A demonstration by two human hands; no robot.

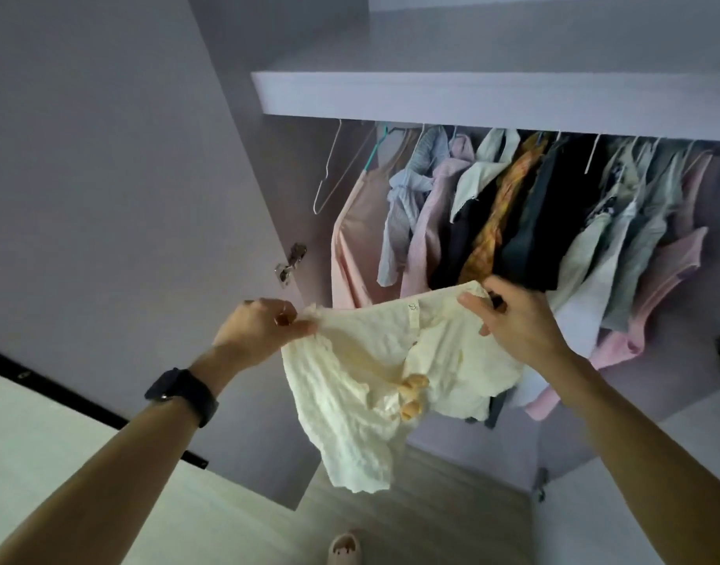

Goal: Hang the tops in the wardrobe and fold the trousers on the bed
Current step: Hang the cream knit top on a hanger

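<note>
While the cream, crinkle-textured short top (374, 385) hangs spread between the two hands in front of the open lilac wardrobe (472, 95), the step in hand looks to be getting it onto a hanger. The left hand (264, 324) pinches one shoulder edge between thumb and curled fingers. The right hand (513, 316) grips the other shoulder near the neckline, and I cannot tell whether a hanger already sits inside.

An empty thin white wire hanger (329, 173) hangs at the left end of the rail, beside a long pale pink dress (354, 238). It is probably the one to use. Keeping the neckline taut would help each wire arm slide in cleanly.

The cloth looks light, soft and puckered, with small yellow knotted bows (413, 385) down the front. These could snag, so feed the wire through slowly and level the shoulders before hooking the rail.
</note>
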